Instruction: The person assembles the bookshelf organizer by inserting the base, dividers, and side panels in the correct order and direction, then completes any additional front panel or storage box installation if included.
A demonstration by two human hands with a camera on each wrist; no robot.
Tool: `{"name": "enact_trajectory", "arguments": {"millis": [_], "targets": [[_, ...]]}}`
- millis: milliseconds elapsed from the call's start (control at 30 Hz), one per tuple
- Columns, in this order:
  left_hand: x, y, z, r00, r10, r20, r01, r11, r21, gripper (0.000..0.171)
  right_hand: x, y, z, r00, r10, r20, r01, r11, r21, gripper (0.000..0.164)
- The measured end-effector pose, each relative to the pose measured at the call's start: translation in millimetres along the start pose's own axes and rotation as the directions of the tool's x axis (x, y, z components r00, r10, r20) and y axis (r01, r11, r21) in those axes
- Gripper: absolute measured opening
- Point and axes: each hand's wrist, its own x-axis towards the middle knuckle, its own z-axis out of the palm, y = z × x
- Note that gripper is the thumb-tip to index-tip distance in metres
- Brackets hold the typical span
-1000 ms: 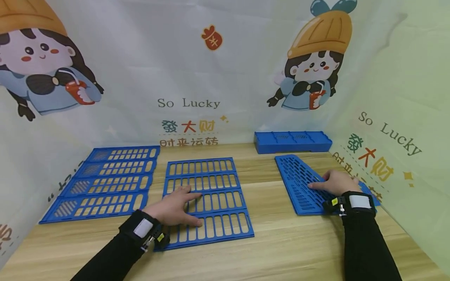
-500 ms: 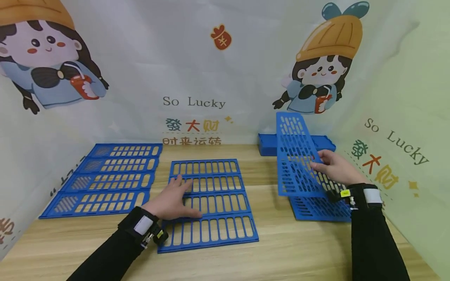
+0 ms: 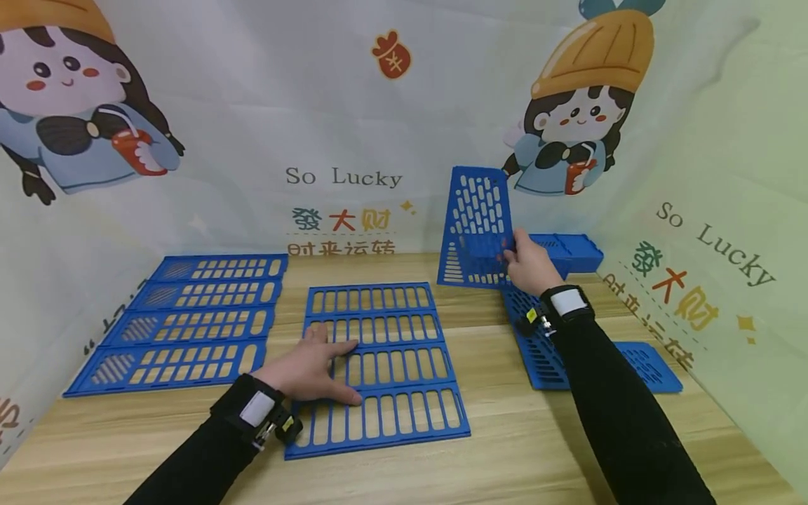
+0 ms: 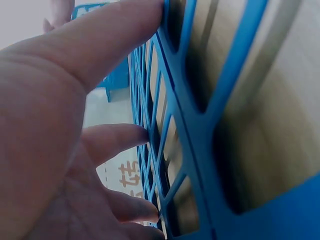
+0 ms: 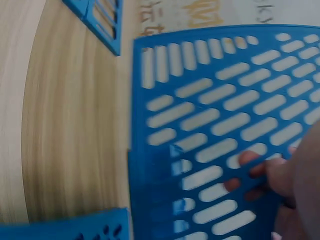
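My right hand [image 3: 529, 263] grips the edge of a blue slotted plastic panel [image 3: 476, 224], held raised and nearly upright. In the right wrist view my fingertips [image 5: 248, 158] show through the slots of the panel [image 5: 200, 145]. Below, another blue slotted panel [image 3: 536, 354] lies on the table, partly hidden by my right forearm. My left hand [image 3: 309, 368] rests with spread, fairly straight fingers on a blue grid panel [image 3: 391, 387] made of several joined rows. The left wrist view has the thumb [image 4: 115, 35] along the grid frame [image 4: 177, 107].
At the left, several blue panels [image 3: 183, 337] with windows and hatched ends lie side by side. A long blue box [image 3: 577, 256] stands at the back right, partly behind the raised panel. Printed cloth [image 3: 252, 140] walls in the back and sides of the wooden table [image 3: 492, 456].
My right hand has lifted the upper slotted panel off the one beneath, tilted it upright and carried it leftward and back. My left hand stays on the grid panel.
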Motion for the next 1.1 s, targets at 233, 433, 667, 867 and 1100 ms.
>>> {"name": "enact_trajectory", "arguments": {"millis": [233, 433, 667, 867, 1100], "targets": [[3.1, 4.4, 6.2, 1.000, 0.016, -0.003, -0.016, 1.000, -0.008, 0.107, 18.8, 4.5, 19.6, 0.999, -0.034, -0.038, 0.031, 0.997, -0.070, 0.023], [1.8, 6.4, 7.4, 1.000, 0.006, 0.004, -0.006, 1.000, -0.011, 0.107, 23.8, 10.2, 26.2, 1.000, -0.023, -0.022, 0.021, 0.998, -0.064, 0.019], [2.3, 5.5, 5.4, 1.000, 0.009, -0.007, -0.009, 1.000, -0.007, 0.109, 26.0, 8.5, 25.9, 1.000, -0.005, -0.003, 0.005, 0.994, -0.108, 0.020], [2.1, 1.5, 3.5, 0.999, 0.028, -0.022, -0.028, 1.000, -0.014, 0.111, 31.7, 3.6, 26.6, 1.000, -0.013, 0.006, 0.013, 0.980, -0.197, 0.017], [-0.4, 3.6, 1.7, 1.000, 0.004, -0.010, -0.004, 1.000, -0.010, 0.107, 35.0, -3.2, 29.6, 0.999, -0.001, 0.044, 0.006, 0.993, -0.116, 0.027]]}}
